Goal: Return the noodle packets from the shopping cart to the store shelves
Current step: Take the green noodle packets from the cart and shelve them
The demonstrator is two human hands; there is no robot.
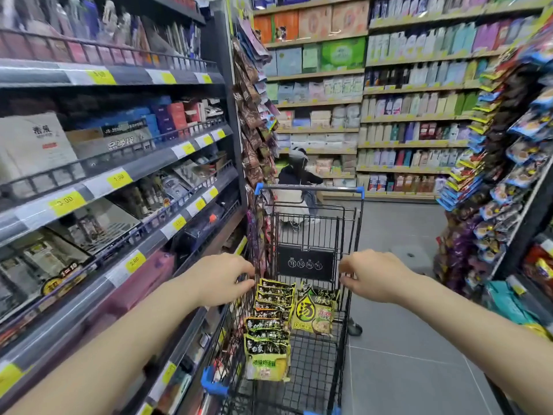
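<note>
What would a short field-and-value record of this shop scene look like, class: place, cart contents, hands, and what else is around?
place: shop aisle with a grey tiled floor
cart: black wire, blue corners, stands beside the left shelves
cart contents: row of black-and-yellow noodle packets, one green packet to their right
left hand: on the cart's left rim
right hand: on the cart's right rim
packets in hand: none
beyond the cart: a crouching person

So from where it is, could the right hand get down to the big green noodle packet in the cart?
Probably yes. The right hand rests on the cart's side rim, and the green noodle packet leans just below it. The cart is open on top and nothing covers the packet.
</note>
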